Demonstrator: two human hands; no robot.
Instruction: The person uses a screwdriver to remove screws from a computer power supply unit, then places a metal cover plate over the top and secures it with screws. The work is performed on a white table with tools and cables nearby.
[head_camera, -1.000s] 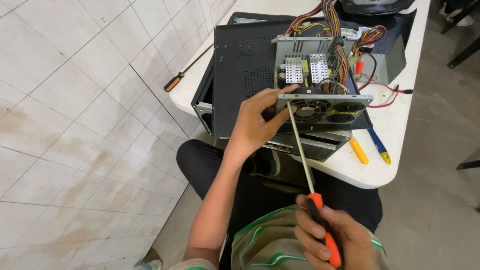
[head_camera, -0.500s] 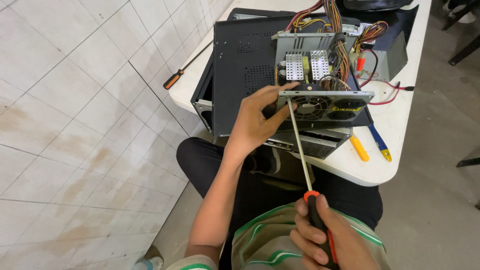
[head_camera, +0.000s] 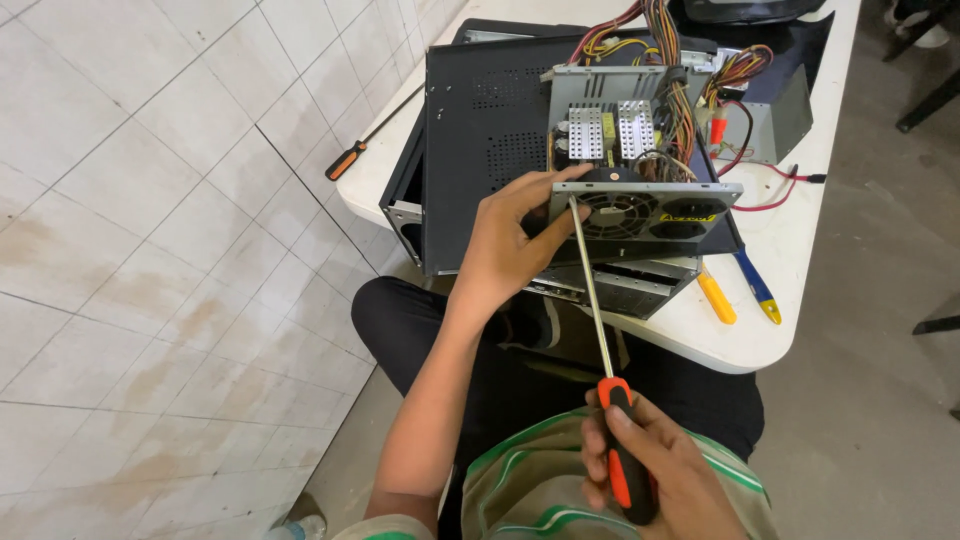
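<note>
- Head view: a grey metal computer power supply (head_camera: 640, 165), its cover off, shows two silvery heat sinks and bundles of yellow, red and black wires inside. Its near face carries a round fan grille and sockets.
- The power supply rests on top of a black computer case (head_camera: 490, 150), which lies on a white table (head_camera: 790, 290) in front of the seated person.
- The left hand (head_camera: 510, 245) is closed around the near left corner of the power supply, thumb on top.
- The right hand (head_camera: 645, 470) is wrapped tight around the orange and black handle of a long screwdriver (head_camera: 600, 350), low in the frame near the person's lap.
- The screwdriver's thin steel shaft runs up and slightly left, away from the person; its tip meets the near face of the power supply just beside the left thumb.
- A second screwdriver (head_camera: 372, 135) lies at the table's left edge; yellow-handled and blue-handled tools (head_camera: 740, 290) lie to the right.
- Beside the table are pale, stained tiles (head_camera: 150, 250) on the left and a grey concrete floor (head_camera: 880, 250) on the right.
</note>
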